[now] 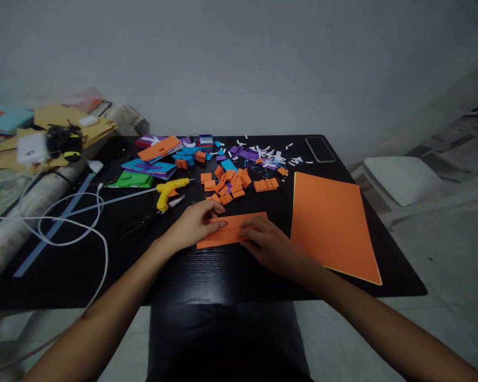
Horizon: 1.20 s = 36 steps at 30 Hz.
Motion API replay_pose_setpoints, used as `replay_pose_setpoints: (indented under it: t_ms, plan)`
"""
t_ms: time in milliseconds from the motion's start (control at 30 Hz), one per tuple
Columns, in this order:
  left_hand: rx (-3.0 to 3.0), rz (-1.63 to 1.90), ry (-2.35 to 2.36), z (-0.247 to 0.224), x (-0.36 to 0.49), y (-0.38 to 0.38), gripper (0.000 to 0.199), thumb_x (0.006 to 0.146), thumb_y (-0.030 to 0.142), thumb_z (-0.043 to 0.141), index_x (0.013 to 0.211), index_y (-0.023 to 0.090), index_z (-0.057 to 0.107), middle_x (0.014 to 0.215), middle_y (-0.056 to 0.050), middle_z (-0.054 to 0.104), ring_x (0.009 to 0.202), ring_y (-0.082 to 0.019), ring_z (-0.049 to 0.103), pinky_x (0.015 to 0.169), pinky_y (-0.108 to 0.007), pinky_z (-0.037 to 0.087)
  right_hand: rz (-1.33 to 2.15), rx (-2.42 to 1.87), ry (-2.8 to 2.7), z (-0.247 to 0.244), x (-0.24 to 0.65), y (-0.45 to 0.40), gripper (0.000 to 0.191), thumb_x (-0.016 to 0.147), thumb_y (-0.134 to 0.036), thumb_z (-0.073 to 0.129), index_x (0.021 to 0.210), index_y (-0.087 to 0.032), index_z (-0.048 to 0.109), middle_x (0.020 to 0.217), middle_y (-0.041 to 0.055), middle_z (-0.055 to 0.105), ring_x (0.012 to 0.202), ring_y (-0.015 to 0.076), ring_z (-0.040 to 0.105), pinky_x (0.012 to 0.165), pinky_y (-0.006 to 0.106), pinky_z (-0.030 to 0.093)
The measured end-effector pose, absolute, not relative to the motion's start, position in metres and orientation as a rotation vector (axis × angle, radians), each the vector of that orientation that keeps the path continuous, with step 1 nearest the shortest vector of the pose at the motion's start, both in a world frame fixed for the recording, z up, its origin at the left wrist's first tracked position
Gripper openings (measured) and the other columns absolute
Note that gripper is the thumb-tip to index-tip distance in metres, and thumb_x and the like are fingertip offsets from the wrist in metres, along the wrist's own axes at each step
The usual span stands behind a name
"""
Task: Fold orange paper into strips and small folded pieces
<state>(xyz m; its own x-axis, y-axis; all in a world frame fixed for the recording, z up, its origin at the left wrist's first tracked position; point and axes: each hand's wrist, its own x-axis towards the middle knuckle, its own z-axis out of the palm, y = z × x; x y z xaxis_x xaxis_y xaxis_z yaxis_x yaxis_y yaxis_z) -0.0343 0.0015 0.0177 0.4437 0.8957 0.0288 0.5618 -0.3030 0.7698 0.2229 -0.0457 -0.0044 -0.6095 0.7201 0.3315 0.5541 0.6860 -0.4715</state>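
A folded orange paper strip lies on the black table close to its front edge. My left hand has its thumb on the strip's left part, with the fingers curled at the far edge. Bent fingers of my right hand press on the strip's right part; their tips are partly hidden. Just beyond lies a heap of small folded orange paper pieces, with a short row of orange pieces to its right. A yellow glue gun rests left of the heap, beside metal-tipped scissors or pliers.
Large orange sheets lie at right, below a phone. White and purple paper scraps scatter at the back. Blue, green and orange folded papers are stacked at left. A white cable loops over the table's left side.
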Motion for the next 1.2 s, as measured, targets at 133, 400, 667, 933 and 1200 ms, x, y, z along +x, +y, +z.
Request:
replay_pose_setpoints:
  t_ms: [133, 400, 667, 933, 1200]
  plan:
    - [2.365, 0.762, 1.325, 0.018, -0.043, -0.035, 0.019, 0.102, 0.033, 0.06, 0.108, 0.021, 0.074, 0.119, -0.008, 0.073, 0.114, -0.024, 0.066, 0.101, -0.043, 0.049, 0.311, -0.938, -2.533, -0.012, 0.219, -0.048, 0.015, 0.101, -0.011, 0.059, 0.103, -0.016, 0.073, 0.11, 0.0109, 0.074, 0.102, 0.0239, 0.067, 0.089, 0.039, 0.057]
    - [2.684, 0.735, 1.278, -0.007, -0.06, -0.079, 0.029, 0.103, 0.027, 0.061, 0.13, 0.022, 0.069, 0.128, -0.011, 0.074, 0.114, -0.025, 0.07, 0.096, -0.042, 0.057, 0.173, -0.951, -2.555, -0.018, 0.221, -0.049, 0.011, 0.099, -0.012, 0.064, 0.098, -0.016, 0.074, 0.117, 0.0125, 0.076, 0.106, 0.025, 0.068, 0.092, 0.04, 0.058]
    - [2.927, 0.706, 1.227, -0.019, -0.063, -0.08, 0.031, 0.104, 0.018, 0.054, 0.13, 0.017, 0.07, 0.13, -0.012, 0.074, 0.112, -0.027, 0.071, 0.092, -0.042, 0.06, 0.185, -0.859, -2.629, -0.01, 0.22, -0.045, 0.017, 0.097, -0.006, 0.063, 0.108, -0.013, 0.074, 0.12, 0.0121, 0.078, 0.117, 0.0274, 0.07, 0.097, 0.043, 0.059]
    - [2.966, 0.661, 1.22, -0.018, -0.062, -0.083, 0.028, 0.104, 0.016, 0.054, 0.127, 0.013, 0.07, 0.129, -0.012, 0.075, 0.113, -0.026, 0.071, 0.094, -0.042, 0.058, 0.175, -0.761, -2.733, -0.003, 0.223, -0.044, 0.025, 0.1, -0.004, 0.057, 0.118, -0.011, 0.073, 0.122, 0.0152, 0.077, 0.121, 0.0273, 0.07, 0.093, 0.04, 0.06]
    - [3.024, 0.605, 1.203, -0.013, -0.055, -0.086, 0.031, 0.105, 0.012, 0.047, 0.124, 0.01, 0.071, 0.123, -0.012, 0.077, 0.112, -0.027, 0.07, 0.093, -0.042, 0.055, 0.164, -0.751, -2.809, 0.004, 0.221, -0.043, 0.021, 0.101, -0.008, 0.058, 0.118, -0.008, 0.07, 0.119, 0.019, 0.075, 0.111, 0.0281, 0.07, 0.086, 0.039, 0.06]
